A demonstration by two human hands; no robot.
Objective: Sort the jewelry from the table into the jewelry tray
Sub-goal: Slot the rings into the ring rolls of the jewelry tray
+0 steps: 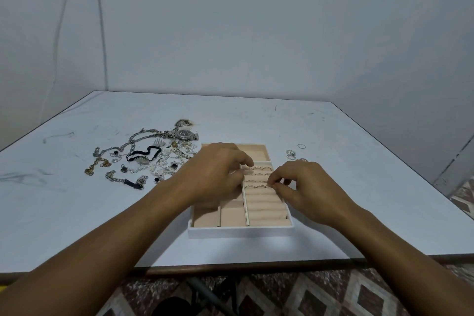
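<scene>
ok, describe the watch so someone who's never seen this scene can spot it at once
Find the beige-lined tray in the middle of the white table. A heap of chains lies left of it; the watch sits at that heap's far edge, just beyond the tray's far left corner. It is the only piece with a round dark dial, on a silvery band.

A plain room, likely a home: under the left hand (218, 174) and right hand (310, 187), a scuffed white table (256, 120) reaches bare pale walls (256, 33) beyond them; a thin cable (100, 20) runs down the walls up and left of the left hand; patterned tiles (372, 297) cover the floor nearer than the wrists.
</scene>
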